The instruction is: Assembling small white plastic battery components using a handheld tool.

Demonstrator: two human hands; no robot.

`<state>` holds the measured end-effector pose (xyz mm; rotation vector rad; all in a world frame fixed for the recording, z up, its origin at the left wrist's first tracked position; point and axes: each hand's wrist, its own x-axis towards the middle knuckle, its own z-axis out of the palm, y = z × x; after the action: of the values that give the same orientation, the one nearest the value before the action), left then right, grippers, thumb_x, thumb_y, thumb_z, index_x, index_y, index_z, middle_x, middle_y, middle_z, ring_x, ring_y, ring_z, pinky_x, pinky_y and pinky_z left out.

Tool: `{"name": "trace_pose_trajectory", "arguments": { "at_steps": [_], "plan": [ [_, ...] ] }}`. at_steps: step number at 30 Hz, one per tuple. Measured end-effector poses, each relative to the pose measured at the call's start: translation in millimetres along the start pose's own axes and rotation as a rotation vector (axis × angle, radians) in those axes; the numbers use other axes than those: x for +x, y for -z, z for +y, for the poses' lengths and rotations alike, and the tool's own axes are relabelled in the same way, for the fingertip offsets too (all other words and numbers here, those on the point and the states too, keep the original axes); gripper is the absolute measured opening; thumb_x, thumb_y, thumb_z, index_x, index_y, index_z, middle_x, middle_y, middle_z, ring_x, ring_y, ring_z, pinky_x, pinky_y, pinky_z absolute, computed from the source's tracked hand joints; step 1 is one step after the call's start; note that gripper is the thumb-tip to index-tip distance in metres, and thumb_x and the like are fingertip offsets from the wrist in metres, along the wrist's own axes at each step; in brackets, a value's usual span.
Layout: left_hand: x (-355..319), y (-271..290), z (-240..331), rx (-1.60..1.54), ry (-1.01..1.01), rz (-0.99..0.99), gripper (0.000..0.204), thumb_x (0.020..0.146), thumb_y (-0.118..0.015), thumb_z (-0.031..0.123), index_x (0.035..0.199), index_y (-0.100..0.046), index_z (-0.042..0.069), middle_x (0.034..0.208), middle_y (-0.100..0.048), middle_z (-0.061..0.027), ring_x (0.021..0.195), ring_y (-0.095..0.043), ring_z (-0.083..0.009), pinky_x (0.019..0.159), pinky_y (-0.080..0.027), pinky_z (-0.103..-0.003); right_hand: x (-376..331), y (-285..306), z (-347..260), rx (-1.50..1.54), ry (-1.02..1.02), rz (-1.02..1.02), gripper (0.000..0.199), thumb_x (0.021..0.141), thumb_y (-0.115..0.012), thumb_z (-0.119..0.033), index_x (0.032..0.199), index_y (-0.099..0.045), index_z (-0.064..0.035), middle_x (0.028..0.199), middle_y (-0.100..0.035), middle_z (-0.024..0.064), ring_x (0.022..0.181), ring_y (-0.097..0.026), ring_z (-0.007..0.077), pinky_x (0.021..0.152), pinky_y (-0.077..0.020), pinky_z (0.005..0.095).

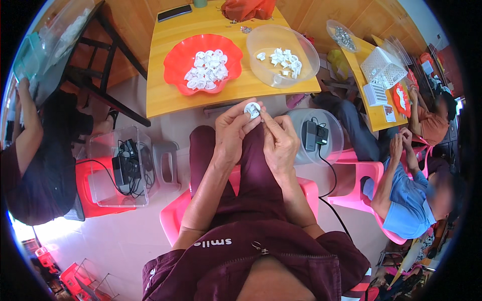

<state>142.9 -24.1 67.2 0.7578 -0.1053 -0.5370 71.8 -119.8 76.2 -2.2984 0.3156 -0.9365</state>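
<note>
My left hand [231, 129] pinches the white disc [252, 110] between thumb and fingers at its left and lower rim; my right hand [279, 141] has its fingertips at the disc's right edge, though whether they grip I can't tell. The disc sits just short of the table [237, 92], whose near edge bounds me ahead, with the red bowl [173, 75] and clear bowl [312, 60] beyond. Open room lies between my forearms, above my lap [246, 193].

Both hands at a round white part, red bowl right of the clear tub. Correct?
Wrong side: the head view shows the red bowl left of the clear tub. Left hand and right hand are at a round white part.
</note>
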Motion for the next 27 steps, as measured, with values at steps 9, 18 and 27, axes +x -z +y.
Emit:
{"name": "trace_pose_trajectory", "arguments": {
  "at_steps": [9, 18, 27],
  "plan": [
    [-0.5, 1.3, 4.1, 0.067, 0.002, 0.005, 0.034, 0.085, -0.044, -0.003, 0.117, -0.056, -0.005, 0.112, -0.061, -0.0163, 0.104, -0.061, -0.0215, 0.088, -0.052, -0.030, -1.4, -0.8, -0.6, 0.096, 0.014, 0.004, 0.032, 0.077, -0.062, 0.008, 0.105, -0.068, -0.0058, 0.070, -0.049, 0.0087, 0.058, -0.050, 0.0176, 0.053, -0.0411, 0.0282],
    [-3.9, -7.5, 5.0, 0.105, -0.009, 0.031, 0.029, 0.087, -0.048, -0.002, 0.115, -0.058, -0.004, 0.109, -0.063, -0.0124, 0.100, -0.061, -0.0182, 0.085, -0.050, -0.025, -1.0, -3.3, -7.6, 0.096, 0.050, 0.029, 0.033, 0.077, -0.063, 0.007, 0.107, -0.067, -0.0055, 0.074, -0.054, 0.0102, 0.061, -0.054, 0.0183, 0.054, -0.0439, 0.0282],
    [-4.1, -8.2, -1.0, 0.145, -0.067, 0.028, 0.029, 0.086, -0.056, -0.001, 0.115, -0.059, -0.003, 0.106, -0.064, -0.0102, 0.098, -0.062, -0.0163, 0.084, -0.049, -0.025, -3.9, -5.8, -4.9, 0.107, 0.037, 0.023, 0.032, 0.077, -0.062, 0.008, 0.107, -0.066, -0.0036, 0.076, -0.054, 0.0108, 0.063, -0.055, 0.0189, 0.057, -0.0449, 0.0283]
  ]
}}
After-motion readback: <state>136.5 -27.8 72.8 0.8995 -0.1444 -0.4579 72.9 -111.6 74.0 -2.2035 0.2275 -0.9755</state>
